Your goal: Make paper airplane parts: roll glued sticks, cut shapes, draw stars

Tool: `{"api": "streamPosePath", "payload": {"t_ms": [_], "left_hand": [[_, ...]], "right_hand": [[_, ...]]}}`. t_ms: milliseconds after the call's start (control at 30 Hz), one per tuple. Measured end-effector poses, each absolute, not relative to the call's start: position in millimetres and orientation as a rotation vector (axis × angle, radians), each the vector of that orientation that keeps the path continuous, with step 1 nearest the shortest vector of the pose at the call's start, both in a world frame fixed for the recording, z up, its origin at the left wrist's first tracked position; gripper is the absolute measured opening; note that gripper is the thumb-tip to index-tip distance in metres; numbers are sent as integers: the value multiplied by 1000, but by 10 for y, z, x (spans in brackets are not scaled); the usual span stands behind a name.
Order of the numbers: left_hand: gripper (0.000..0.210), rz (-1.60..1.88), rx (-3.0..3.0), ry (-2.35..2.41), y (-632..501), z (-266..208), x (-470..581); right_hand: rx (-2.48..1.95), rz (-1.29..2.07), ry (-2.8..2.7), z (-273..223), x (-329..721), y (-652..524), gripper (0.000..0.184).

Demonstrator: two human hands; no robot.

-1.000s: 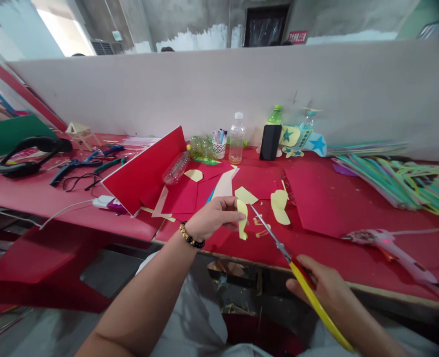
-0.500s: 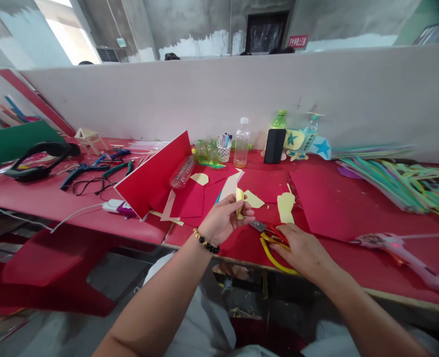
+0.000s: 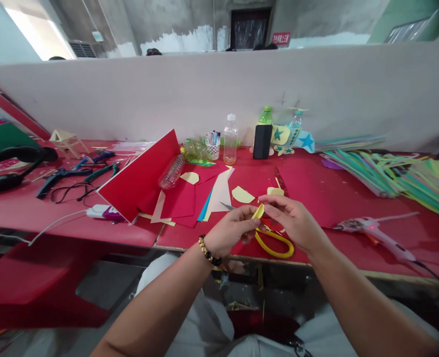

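Note:
Between the fingertips of my left hand (image 3: 238, 225) is a small curved piece of yellow paper (image 3: 258, 212). My right hand (image 3: 292, 218) meets it from the other side, thumb and fingers pinched at the paper's edge. Below both hands lies a pair of scissors with yellow and red handles (image 3: 279, 254), partly hidden, its blade (image 3: 227, 206) pointing left past my left hand. Yellow paper scraps (image 3: 243, 195) rest on the red table just beyond the hands. A pale pink paper strip (image 3: 220, 191) lies further left.
A pink hot glue gun (image 3: 379, 235) with a lit red light lies on the right. Behind stand a clear bottle (image 3: 230, 141), a pen cup (image 3: 212, 148) and a black phone (image 3: 262, 141). A red board (image 3: 141, 173) leans at left; colored strips (image 3: 371, 173) are piled at right.
My right hand has let go of the scissors, which now lie on the table, and has moved up to the yellow paper. My left hand has tilted the paper toward it. The view has shifted right.

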State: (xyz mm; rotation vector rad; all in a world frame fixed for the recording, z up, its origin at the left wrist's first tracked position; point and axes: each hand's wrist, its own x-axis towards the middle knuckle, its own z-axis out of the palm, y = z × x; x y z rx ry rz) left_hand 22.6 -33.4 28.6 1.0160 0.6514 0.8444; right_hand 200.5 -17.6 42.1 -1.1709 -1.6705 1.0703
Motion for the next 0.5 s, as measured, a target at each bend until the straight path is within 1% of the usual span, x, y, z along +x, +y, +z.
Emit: {"api": "streamPosePath", "payload": {"t_ms": [100, 200, 333, 433, 500], "left_hand": [[30, 819, 1028, 631, -330, 288, 207], [34, 765, 1017, 650, -311, 290, 180], [34, 662, 1025, 657, -269, 265, 135], [33, 646, 1049, 707, -238, 235, 117], [36, 684, 1078, 752, -227, 223, 120]], "right_hand": [[-1151, 1167, -1636, 453, 2012, -209, 31], [-1128, 1256, -1613, 482, 2025, -223, 21], [-1157, 1278, -1568, 487, 2071, -208, 12], [-1171, 1364, -1451, 462, 2116, -194, 7], [-1197, 1432, -1412, 450, 2143, -198, 9]]}}
